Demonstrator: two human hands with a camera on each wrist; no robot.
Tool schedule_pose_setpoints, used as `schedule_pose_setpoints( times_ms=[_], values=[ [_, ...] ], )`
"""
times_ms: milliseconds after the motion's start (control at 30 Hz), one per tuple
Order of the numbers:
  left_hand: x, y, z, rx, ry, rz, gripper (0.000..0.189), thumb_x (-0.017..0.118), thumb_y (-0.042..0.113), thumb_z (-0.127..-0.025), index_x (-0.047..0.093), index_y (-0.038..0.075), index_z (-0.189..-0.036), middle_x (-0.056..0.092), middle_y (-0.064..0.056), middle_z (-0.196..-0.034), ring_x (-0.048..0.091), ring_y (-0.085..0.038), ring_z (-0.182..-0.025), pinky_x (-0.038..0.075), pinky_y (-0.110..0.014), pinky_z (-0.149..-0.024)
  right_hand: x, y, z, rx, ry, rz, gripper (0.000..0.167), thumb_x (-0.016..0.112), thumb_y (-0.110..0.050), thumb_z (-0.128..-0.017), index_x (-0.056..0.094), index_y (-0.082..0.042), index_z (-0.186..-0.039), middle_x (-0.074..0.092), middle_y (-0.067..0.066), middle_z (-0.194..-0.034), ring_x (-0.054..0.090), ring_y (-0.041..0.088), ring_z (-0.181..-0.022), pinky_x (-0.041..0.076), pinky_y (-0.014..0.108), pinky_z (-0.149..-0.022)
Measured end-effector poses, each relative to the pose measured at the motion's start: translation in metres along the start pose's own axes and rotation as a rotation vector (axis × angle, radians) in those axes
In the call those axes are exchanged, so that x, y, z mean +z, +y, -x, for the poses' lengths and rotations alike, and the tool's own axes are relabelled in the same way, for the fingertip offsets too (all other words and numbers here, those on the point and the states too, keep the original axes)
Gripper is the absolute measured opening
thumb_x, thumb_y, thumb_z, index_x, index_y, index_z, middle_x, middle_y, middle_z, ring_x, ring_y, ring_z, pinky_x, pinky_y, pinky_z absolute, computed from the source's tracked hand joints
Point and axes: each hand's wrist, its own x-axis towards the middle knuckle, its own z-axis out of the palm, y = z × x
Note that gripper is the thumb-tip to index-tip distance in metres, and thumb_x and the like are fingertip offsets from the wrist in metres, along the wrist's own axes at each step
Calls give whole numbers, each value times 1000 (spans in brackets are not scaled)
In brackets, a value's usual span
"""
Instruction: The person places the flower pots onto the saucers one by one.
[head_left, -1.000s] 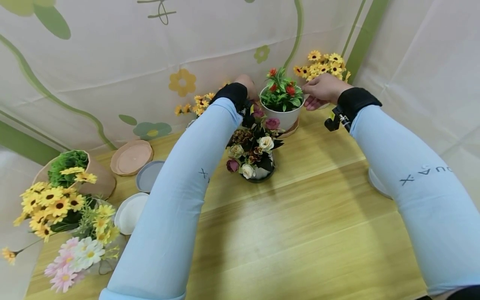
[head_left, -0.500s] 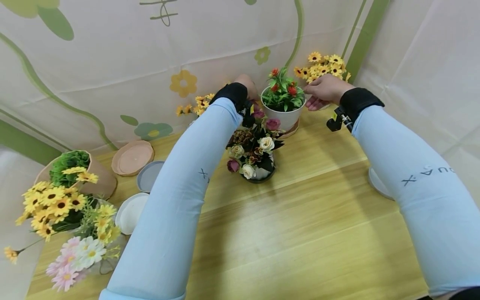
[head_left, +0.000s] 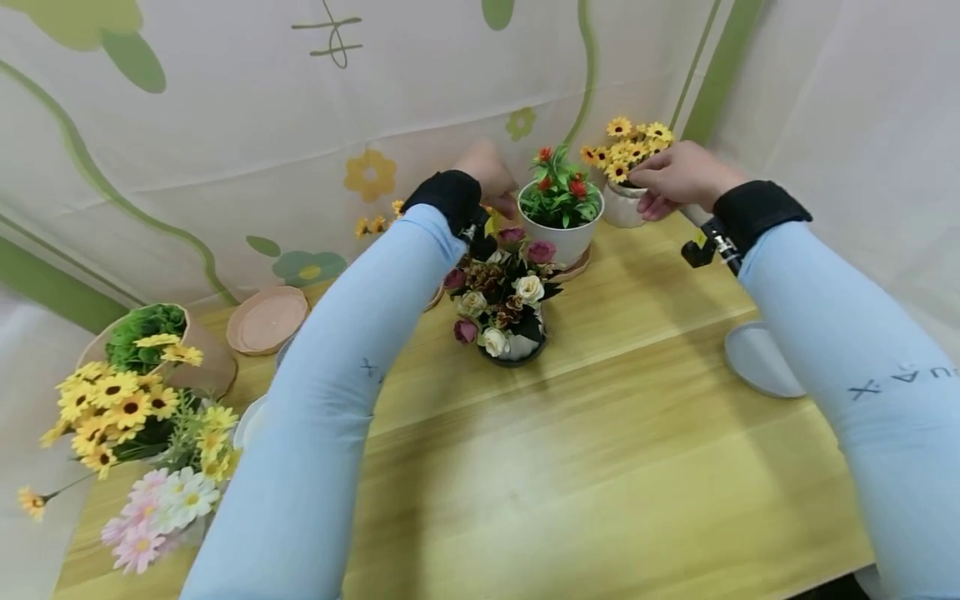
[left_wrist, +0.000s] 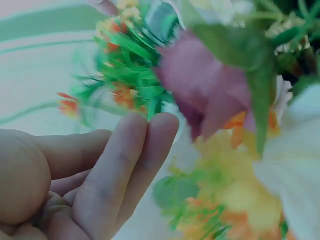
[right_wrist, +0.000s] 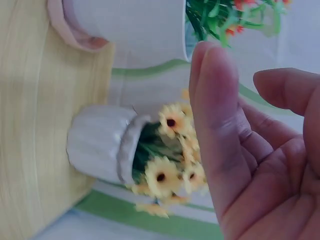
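A white pot (head_left: 561,240) of green leaves and red flowers stands on a pink saucer (head_left: 576,268) at the back of the table. To its left, my left hand (head_left: 489,171) is apart from the rim and holds nothing; its fingers (left_wrist: 107,185) show loosely bent in the left wrist view, near a purple rose (left_wrist: 205,85). On the other side, my right hand (head_left: 684,177) is lifted off the pot, fingers (right_wrist: 215,100) relaxed and empty, in front of a whitish pot (right_wrist: 102,142) of yellow flowers. Potted roses (head_left: 501,296) stand on a dark saucer below my left wrist.
A pale grey saucer (head_left: 757,358) lies near my right forearm. At left are a pink saucer (head_left: 267,320), a tan pot (head_left: 213,350) with greenery, yellow flowers (head_left: 116,408) and pink and white daisies (head_left: 165,508). A printed curtain (head_left: 247,125) hangs behind the table.
Both hands have moved away from the white pot, the right one to the right and the left one slightly left. The pot stays on its saucer.
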Motion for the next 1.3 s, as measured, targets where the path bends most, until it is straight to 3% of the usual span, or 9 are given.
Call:
schedule_pose_setpoints(
  times_ms=[100, 167, 367, 500, 700, 833, 1033, 1200, 1300],
  values=[
    [-10, -6, 18, 22, 3, 62, 21, 55, 12, -101, 69, -3, -98, 74, -12, -97, 73, -18, -79, 56, -25, -83, -5, 5, 11, -36, 39, 60, 55, 45, -26, -106, 37, 9, -147, 70, 5, -81, 70, 16, -68, 61, 32, -68],
    [-16, -10, 33, 44, 26, 83, 22, 55, 12, -101, 69, -5, -105, 73, -16, -101, 73, -20, -82, 56, -26, -87, -8, 11, 18, -56, 55, 97, 54, 45, -24, -106, 38, 12, -145, 70, 5, -81, 70, 16, -68, 61, 33, -67],
    [-24, -34, 70, 106, 118, 210, 31, 57, 15, -102, 63, -6, -124, 69, -19, -110, 72, -24, -81, 58, -29, -82, -17, 39, 41, -82, 73, 200, 50, 46, -21, -106, 40, 15, -142, 71, 10, -84, 70, 20, -69, 61, 32, -64],
    [-17, -58, 93, 156, 214, 226, 30, 59, 19, -102, 67, -2, -122, 70, -15, -107, 71, -22, -75, 60, -29, -75, -19, 67, 56, -67, 94, 277, 50, 47, -22, -106, 43, 13, -141, 70, 14, -89, 68, 20, -71, 60, 33, -63],
    [10, -98, 130, 239, 351, 202, 27, 60, 21, -101, 71, 3, -118, 71, -12, -105, 70, -24, -77, 59, -32, -73, -20, 117, 74, -41, 93, 402, 50, 48, -25, -105, 47, 12, -138, 69, 20, -95, 67, 24, -76, 59, 38, -63],
    [27, -118, 149, 216, 356, 243, 30, 59, 27, -102, 70, 7, -120, 71, -10, -107, 71, -23, -83, 56, -37, -79, -21, 144, 85, -57, 103, 552, 47, 52, -24, -103, 52, 10, -134, 65, 31, -107, 66, 36, -85, 54, 40, -64],
    [52, -138, 163, 191, 332, 300, 32, 62, 31, -100, 70, 11, -122, 72, -7, -104, 71, -18, -82, 56, -38, -80, -16, 172, 95, -95, 74, 701, 38, 48, -4, -99, 53, 12, -133, 53, 42, -122, 54, 56, -107, 51, 53, -78],
    [77, -152, 167, 157, 249, 343, 31, 61, 31, -100, 70, 11, -122, 72, -8, -107, 71, -21, -86, 57, -39, -82, -12, 184, 96, -71, 7, 745, 39, 50, 3, -92, 54, 11, -130, 52, 43, -121, 52, 57, -108, 49, 56, -82],
    [92, -154, 166, 165, 197, 338, 29, 61, 28, -100, 71, 10, -121, 72, -7, -107, 71, -21, -83, 57, -37, -80, -11, 188, 96, -45, -5, 752, 41, 55, 4, -88, 55, 11, -128, 54, 43, -114, 56, 54, -100, 51, 51, -74]
  ],
)
